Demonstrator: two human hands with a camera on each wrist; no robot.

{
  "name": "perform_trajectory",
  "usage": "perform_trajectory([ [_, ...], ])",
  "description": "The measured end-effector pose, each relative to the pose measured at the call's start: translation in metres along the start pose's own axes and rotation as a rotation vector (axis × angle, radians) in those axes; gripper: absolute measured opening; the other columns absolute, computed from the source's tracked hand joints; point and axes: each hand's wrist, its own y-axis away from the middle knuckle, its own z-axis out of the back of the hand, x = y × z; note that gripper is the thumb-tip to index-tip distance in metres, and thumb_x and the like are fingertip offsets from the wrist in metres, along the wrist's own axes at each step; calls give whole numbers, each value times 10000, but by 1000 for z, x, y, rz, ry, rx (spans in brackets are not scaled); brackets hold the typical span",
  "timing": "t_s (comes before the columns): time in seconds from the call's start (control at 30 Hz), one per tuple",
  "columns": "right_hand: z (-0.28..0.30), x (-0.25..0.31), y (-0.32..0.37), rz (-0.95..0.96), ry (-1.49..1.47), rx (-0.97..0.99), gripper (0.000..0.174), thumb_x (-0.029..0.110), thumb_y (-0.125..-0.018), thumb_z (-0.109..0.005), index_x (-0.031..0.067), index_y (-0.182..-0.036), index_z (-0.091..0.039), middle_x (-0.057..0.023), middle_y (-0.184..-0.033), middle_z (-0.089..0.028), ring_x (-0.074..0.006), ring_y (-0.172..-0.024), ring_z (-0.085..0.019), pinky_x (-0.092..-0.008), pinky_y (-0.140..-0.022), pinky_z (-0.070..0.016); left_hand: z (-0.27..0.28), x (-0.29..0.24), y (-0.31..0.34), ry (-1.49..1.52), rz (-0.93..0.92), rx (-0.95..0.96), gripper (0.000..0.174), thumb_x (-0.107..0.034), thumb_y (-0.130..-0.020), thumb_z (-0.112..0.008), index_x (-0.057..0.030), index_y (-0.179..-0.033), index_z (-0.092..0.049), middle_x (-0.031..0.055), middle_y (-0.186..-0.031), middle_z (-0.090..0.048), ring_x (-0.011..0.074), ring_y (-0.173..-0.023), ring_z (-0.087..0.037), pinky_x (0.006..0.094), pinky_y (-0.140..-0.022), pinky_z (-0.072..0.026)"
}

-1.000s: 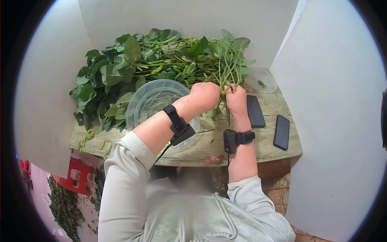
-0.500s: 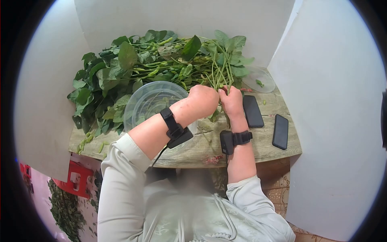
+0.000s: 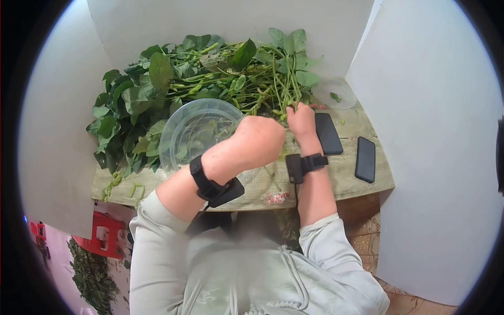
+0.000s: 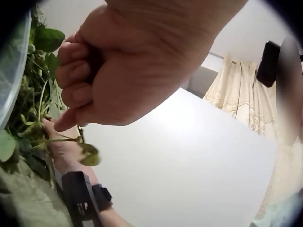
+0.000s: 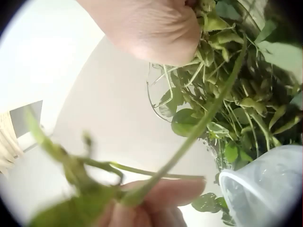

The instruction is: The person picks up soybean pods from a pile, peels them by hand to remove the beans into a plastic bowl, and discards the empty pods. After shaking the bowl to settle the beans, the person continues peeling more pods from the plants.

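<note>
My left hand [image 3: 257, 137] is just left of my right hand [image 3: 303, 122], above the table. Its fingers [image 5: 165, 191] pinch a thin green stem [image 5: 196, 130] in the right wrist view; a small leaf [image 4: 89, 155] hangs by those fingertips in the left wrist view. The right hand grips the stalk of a leafy bean plant [image 3: 289, 79] that stands up beyond the knuckles, with several pods near the thumb. In the right wrist view its palm covers most of that grip. A clear plastic bowl [image 3: 169, 134] stands left of the left hand.
A large heap of bean plants [image 3: 136, 100] covers the table's back and left. Two phones [image 3: 329, 134] [image 3: 365, 160] lie at the right, below a clear lid [image 3: 347, 100] with a green scrap. Loose pods [image 3: 111, 186] lie front left. White panels [image 3: 430, 131] surround the table [image 3: 336, 186].
My left hand has drawn back toward the body, away from the right hand it was touching, with the stem in its fingers. The right hand keeps its grip on the bean plant.
</note>
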Motion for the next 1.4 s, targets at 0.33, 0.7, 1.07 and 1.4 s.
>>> perform_trajectory([
  [0.33, 36, 44, 14, 60, 276, 173, 383, 362, -882, -673, -16, -940, -684, -224, -921, -671, -380, -923, -661, -458, -825, -528, -19, 21, 65, 415, 140, -395, 206, -143, -918, -566, 15, -828, -663, 211, -738, -648, 386, -731, -649, 435, -647, -505],
  [0.7, 50, 57, 101, 527, 184, 730, 309, 130, -879, -605, -34, -1140, -628, -234, -1249, -589, -367, -1113, -593, -425, -964, -481, -64, 17, 117, 1086, 234, -666, 188, -138, -966, -587, 9, -978, -704, 88, -611, -557, 141, -537, -445, 302, -532, -396],
  [1.07, 141, 51, 164, 639, 76, 836, 279, 137, -858, -627, -11, -1092, -651, -182, -1162, -641, -382, -1033, -603, -435, -898, -493, -87, 37, 139, 1381, 299, -671, 230, -159, -990, -570, 49, -1020, -662, -24, -685, -554, 55, -634, -445, 239, -567, -381],
  [1.4, 138, 91, 133, 468, 227, 589, 163, 143, -864, -660, 8, -952, -688, -165, -867, -665, -365, -798, -633, -433, -706, -507, -95, 42, 122, 1600, 304, -588, 235, -195, -1003, -560, 7, -990, -679, -45, -732, -597, 37, -670, -479, 222, -600, -398],
])
